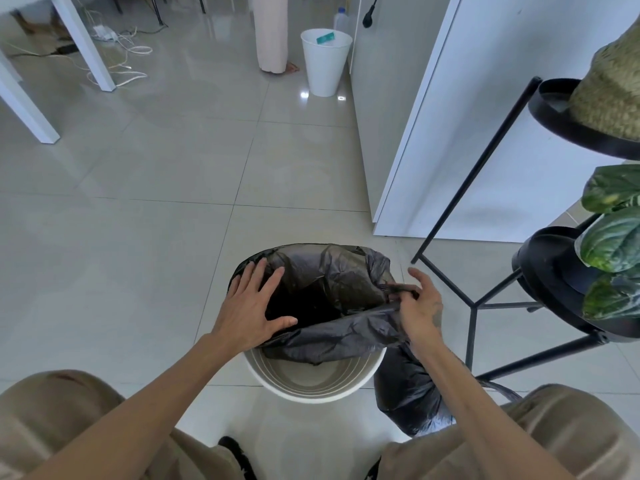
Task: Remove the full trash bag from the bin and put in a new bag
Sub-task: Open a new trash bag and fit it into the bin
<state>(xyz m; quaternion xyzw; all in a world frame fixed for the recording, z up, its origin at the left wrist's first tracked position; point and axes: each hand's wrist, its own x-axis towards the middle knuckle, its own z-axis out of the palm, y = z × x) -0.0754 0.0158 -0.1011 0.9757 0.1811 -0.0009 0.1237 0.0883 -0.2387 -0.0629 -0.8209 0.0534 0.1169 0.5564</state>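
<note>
Thin, limp new bag [332, 289] half-fitted over the bin [311, 382]; right hand [420, 308] pinches its hem, left hand [252, 306] lies flat, fingers spread, on its mouth.

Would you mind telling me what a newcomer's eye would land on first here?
Centre frame, a white bin with a new black bag half-fitted. The left hand lies flat on its far-left edge; the right hand pinches its right edge. A full black bag sits right of the bin.
</note>
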